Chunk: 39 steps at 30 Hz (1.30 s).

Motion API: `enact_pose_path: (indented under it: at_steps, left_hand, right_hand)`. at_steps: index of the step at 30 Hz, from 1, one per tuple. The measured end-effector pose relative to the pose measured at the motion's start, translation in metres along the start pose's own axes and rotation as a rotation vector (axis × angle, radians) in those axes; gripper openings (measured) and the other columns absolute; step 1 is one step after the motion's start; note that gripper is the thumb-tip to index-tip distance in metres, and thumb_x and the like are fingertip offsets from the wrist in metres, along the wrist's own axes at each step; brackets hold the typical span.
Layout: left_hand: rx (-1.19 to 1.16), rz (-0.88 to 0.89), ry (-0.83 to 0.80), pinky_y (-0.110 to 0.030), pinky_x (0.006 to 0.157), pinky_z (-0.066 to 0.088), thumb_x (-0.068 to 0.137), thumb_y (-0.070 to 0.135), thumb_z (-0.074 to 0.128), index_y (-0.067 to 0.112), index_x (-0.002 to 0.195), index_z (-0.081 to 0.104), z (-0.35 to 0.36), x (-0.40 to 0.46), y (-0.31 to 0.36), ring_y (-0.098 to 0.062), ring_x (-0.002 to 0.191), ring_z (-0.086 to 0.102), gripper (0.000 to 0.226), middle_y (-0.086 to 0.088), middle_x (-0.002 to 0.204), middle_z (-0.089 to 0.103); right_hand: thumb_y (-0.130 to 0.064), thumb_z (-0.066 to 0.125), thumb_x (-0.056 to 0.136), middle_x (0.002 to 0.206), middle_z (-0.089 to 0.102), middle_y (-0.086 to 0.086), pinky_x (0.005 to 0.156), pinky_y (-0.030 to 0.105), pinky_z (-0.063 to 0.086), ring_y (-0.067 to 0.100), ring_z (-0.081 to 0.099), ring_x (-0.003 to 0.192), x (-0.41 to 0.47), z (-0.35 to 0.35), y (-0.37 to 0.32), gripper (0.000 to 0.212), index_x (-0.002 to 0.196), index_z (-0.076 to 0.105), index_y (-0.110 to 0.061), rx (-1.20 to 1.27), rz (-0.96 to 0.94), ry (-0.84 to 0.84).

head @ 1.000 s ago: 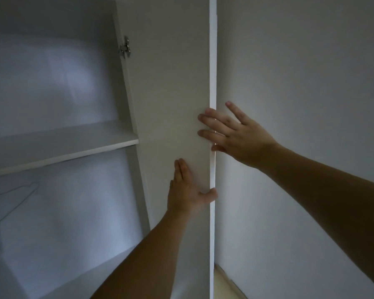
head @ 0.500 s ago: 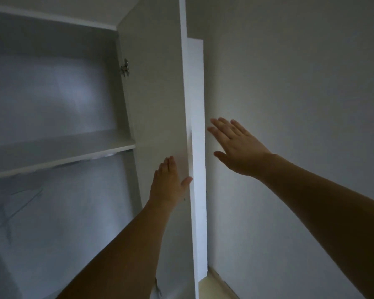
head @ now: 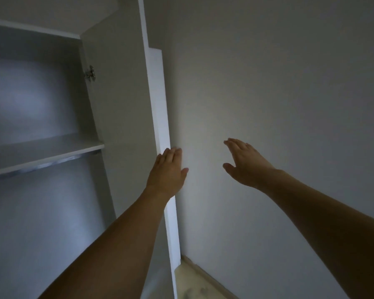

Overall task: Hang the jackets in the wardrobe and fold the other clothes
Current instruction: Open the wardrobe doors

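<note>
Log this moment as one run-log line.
wardrobe door: open | left hand: flat, at door's outer edge | right hand: open, in front of wall | shelf: bare | jackets: none in view

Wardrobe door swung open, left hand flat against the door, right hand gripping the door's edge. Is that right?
Not quite. In the head view the right hand grips nothing: it hangs open in front of the wall, clear of the wardrobe door. The rest holds: the door is open and the left hand lies flat on it.
</note>
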<state>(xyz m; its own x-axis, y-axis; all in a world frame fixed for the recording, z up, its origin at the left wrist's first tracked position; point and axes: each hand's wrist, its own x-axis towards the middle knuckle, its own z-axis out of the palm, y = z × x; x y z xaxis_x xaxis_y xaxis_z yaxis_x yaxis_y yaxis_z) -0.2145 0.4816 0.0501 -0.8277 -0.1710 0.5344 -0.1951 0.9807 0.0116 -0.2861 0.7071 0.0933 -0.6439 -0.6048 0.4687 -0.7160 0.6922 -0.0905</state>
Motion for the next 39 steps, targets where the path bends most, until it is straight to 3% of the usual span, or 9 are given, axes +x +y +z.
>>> enact_pose_path:
  at_steps: [7, 12, 26, 39]
  left_hand:
    - [-0.099, 0.150, -0.117, -0.040, 0.122, 0.010, 0.104, 0.039, 0.035, 0.010, 0.155, 0.014, 0.007, -0.039, 0.060, -0.025, 0.150, 0.009, 0.062, -0.008, 0.163, 0.012]
    - [-0.135, 0.273, -0.145, -0.039, 0.122, 0.007, 0.104, 0.039, 0.031, 0.011, 0.154, 0.015, -0.007, -0.068, 0.136, -0.024, 0.150, 0.008, 0.059, -0.007, 0.163, 0.012]
    - [-0.281, 0.485, -0.238, -0.040, 0.122, 0.006, 0.104, 0.036, 0.031, 0.008, 0.153, 0.018, -0.054, -0.225, 0.467, -0.021, 0.149, 0.009, 0.058, -0.008, 0.162, 0.015]
    - [-0.353, 0.692, -0.448, -0.040, 0.121, 0.011, 0.103, 0.031, 0.036, 0.006, 0.151, 0.024, -0.036, -0.342, 0.706, -0.024, 0.147, 0.017, 0.056, -0.010, 0.160, 0.022]
  right_hand:
    - [-0.033, 0.051, 0.097, 0.160, 0.020, 0.005, 0.118, 0.033, 0.013, 0.022, 0.019, 0.146, -0.101, -0.017, 0.018, 0.067, 0.153, 0.017, -0.013, 0.006, 0.267, -0.127]
    - [-0.031, 0.051, 0.097, 0.159, 0.023, 0.004, 0.117, 0.034, 0.018, 0.022, 0.023, 0.145, -0.181, -0.053, 0.043, 0.066, 0.152, 0.020, -0.013, -0.011, 0.375, -0.129]
    - [-0.031, 0.055, 0.094, 0.156, 0.026, 0.005, 0.113, 0.040, 0.031, 0.028, 0.033, 0.139, -0.519, -0.174, 0.197, 0.067, 0.151, 0.023, -0.015, -0.002, 0.708, -0.141]
    - [-0.030, 0.058, 0.094, 0.156, 0.028, 0.003, 0.110, 0.039, 0.034, 0.026, 0.036, 0.138, -0.757, -0.225, 0.303, 0.066, 0.150, 0.025, -0.019, 0.055, 1.012, -0.180]
